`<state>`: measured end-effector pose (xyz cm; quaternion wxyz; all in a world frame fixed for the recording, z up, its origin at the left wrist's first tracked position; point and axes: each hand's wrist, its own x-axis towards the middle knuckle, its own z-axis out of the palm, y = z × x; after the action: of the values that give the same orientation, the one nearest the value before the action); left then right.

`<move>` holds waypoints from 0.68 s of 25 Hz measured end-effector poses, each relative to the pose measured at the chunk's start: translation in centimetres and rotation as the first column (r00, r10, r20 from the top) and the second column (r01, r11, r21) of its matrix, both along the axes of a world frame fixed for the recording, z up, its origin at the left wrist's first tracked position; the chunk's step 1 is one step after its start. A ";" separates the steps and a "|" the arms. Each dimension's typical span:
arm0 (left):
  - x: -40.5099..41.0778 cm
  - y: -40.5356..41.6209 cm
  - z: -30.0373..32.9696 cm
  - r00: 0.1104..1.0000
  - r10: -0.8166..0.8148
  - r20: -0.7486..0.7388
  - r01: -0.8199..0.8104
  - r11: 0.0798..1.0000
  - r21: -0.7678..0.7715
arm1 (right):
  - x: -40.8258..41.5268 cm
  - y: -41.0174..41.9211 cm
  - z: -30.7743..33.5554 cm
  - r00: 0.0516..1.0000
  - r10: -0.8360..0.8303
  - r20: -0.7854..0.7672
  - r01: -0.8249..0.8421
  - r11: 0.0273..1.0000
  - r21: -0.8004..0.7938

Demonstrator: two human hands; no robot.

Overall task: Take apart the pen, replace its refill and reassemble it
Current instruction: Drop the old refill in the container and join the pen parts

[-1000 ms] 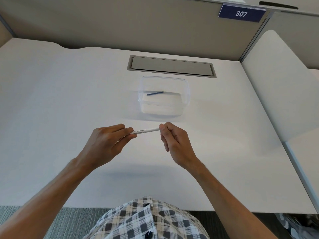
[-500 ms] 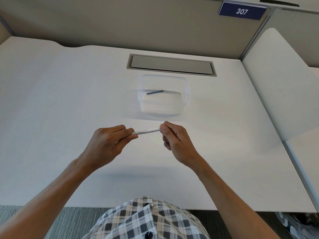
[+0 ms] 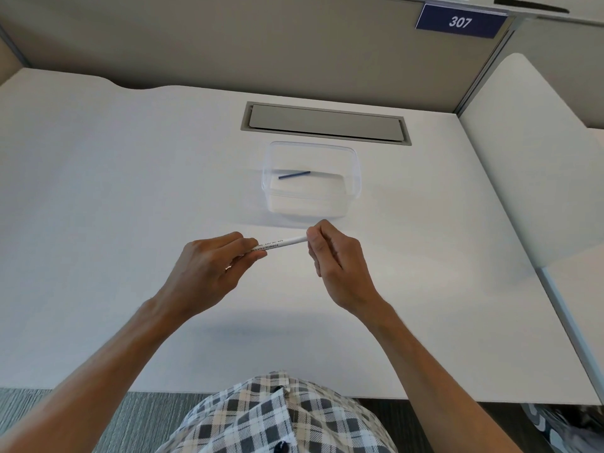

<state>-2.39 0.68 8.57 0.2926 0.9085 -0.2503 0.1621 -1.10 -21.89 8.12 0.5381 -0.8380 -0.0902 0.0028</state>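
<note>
The pen [image 3: 283, 242] I hold is white, with fine dark lettering printed along its barrel. The counter [image 3: 130, 178] beneath it is plain off-white. A clear, colourless plastic container [image 3: 354, 178] sits on it, and inside lies a thin dark blue refill [image 3: 294, 174]. A matte grey rectangular panel [image 3: 325, 122] is set into the counter. The partition wall [image 3: 228, 40] is beige-grey. On its upper right hangs a navy blue sign [image 3: 460, 21] with the white number 307. My shirt [image 3: 281, 416] is checked in black, white and tan. The floor [image 3: 140, 416] is grey carpet with a fine streaked pattern.
</note>
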 end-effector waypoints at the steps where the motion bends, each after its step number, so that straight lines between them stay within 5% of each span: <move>1: 0.0 0.0 0.0 1.000 -0.006 -0.008 0.005 1.000 -0.010 | 0.0 -0.3 0.0 0.998 0.016 0.059 -0.010 0.994 -0.106; 3: 0.0 0.0 0.0 1.000 -0.019 -0.016 0.019 0.999 -0.026 | 0.1 -0.4 -0.1 0.995 0.047 0.090 -0.030 0.983 -0.180; 7: -0.3 -0.3 -0.2 0.999 -0.033 0.015 0.034 0.999 -0.015 | -0.1 -0.8 -0.1 0.991 0.080 -0.107 -0.068 0.992 0.110; 13: -0.3 -0.3 0.1 0.986 -0.032 0.166 0.003 0.985 0.173 | 0.6 -1.0 0.8 0.942 0.161 -0.295 -0.081 0.961 0.264; 17: -0.1 -0.5 0.1 0.995 -0.011 0.103 0.003 0.997 0.077 | 0.3 -0.7 0.4 0.983 0.060 -0.173 -0.031 0.986 0.162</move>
<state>-2.44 0.16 8.70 0.2447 0.9086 -0.2743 0.1983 -0.82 -22.55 8.53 0.6087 -0.7867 -0.0610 0.0827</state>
